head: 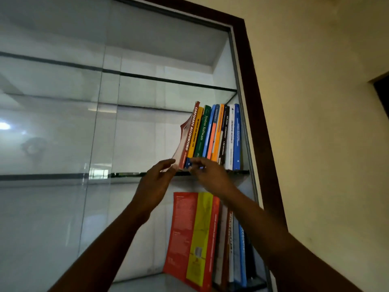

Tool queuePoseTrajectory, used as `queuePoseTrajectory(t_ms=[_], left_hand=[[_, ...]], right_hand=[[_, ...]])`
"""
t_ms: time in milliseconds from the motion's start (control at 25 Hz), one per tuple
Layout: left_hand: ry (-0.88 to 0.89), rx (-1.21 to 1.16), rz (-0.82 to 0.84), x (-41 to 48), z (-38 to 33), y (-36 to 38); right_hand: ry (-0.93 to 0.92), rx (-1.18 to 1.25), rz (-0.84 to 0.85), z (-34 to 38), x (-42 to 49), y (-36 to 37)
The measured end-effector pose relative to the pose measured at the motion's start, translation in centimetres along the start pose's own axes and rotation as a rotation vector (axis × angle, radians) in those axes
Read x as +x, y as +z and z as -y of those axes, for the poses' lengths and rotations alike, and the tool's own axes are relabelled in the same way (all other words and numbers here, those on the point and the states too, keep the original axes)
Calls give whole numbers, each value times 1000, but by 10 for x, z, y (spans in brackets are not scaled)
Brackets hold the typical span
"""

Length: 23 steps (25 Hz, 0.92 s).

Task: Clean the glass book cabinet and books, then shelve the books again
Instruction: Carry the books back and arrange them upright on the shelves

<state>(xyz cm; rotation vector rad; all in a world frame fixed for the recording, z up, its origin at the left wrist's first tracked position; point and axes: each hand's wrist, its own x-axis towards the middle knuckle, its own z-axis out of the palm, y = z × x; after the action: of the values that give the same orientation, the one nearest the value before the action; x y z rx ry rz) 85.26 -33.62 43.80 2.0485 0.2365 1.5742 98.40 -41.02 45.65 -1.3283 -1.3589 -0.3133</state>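
A glass book cabinet with a dark wooden frame fills the view. On its middle glass shelf a row of several books leans at the right end. The leftmost is a red book titled Corporate Accounting, tilted left. My left hand touches its lower left cover with straight fingers. My right hand reaches the bottoms of the red and yellow spines, fingers curled there; what they grip is hidden. On the shelf below, a red and yellow book faces out beside several upright books.
A sliding glass pane covers the left of the cabinet and reflects the room. The upper shelf holds no books. A cream wall lies to the right, with a dark opening at its edge.
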Motion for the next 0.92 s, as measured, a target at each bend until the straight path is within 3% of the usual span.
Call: queuePoseTrajectory(t_ms=[200, 320, 440, 720, 920], left_hand=[[-219, 78, -47, -164, 24, -40], [-482, 147, -87, -264, 39, -71], [-783, 187, -188, -378, 35, -116], [-1326, 270, -790, -650, -44, -215], [-1588, 323, -1084, -808, -129, -263]], right_hand=[[55, 202, 282, -18, -119, 42], [113, 251, 483, -28, -190, 75], [205, 279, 791, -29, -276, 115], [289, 259, 1375, 13, -488, 230], [78, 118, 1732, 95, -625, 309]])
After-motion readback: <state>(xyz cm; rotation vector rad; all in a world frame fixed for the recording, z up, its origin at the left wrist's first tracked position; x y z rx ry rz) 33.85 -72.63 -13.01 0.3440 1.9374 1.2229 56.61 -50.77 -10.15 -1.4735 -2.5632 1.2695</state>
